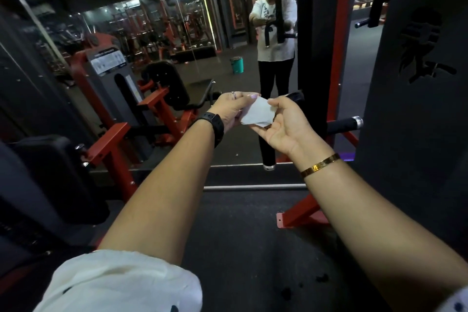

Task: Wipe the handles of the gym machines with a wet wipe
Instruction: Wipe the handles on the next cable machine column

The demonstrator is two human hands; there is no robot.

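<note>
The small white folded wet wipe (258,112) is held in mid-air between 2 hands. The left hand (231,111) pinches its left edge with curled fingertips. The right hand (281,125) pinches its right edge, thumb on top and the other fingers loosely curled beneath. Just beyond, to the right, juts a black padded machine handle with chrome cap (345,125). A black wristwatch (215,126) is on the left wrist and a gold bangle (319,165) on the right.

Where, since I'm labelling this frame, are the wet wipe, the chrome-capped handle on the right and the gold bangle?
wet wipe (258,112): head view, middle of the white sheet.
chrome-capped handle (343,126): head view, middle of its black grip.
gold bangle (320,166): head view, top of the band on the wrist.
</note>
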